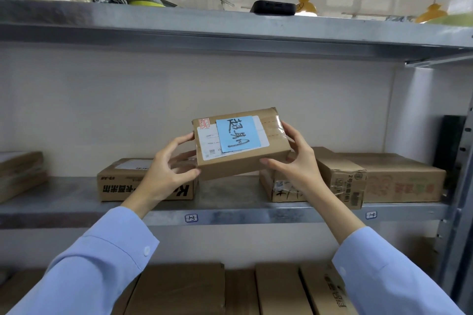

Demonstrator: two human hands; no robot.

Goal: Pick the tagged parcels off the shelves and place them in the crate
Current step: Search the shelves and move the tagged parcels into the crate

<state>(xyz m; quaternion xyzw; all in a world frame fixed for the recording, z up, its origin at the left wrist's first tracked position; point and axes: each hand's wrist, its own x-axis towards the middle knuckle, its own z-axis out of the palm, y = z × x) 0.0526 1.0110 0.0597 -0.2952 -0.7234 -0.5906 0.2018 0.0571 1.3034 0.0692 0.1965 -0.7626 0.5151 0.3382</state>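
Observation:
A flat brown cardboard parcel (243,158) with a white shipping label and a blue handwritten tag (238,134) on top is held in the air above the middle shelf (230,215), tilted up at its right. My left hand (166,169) grips its left end, thumb under the near edge. My right hand (291,158) grips its right end, fingers over the taped side. No crate is in view.
More cardboard boxes lie on the middle shelf: one behind my left hand (122,181), one at far left (20,174), two at right (340,179) (404,179). Several boxes fill the lower shelf (179,289). A metal upright (460,186) stands at right; the upper shelf (230,30) hangs overhead.

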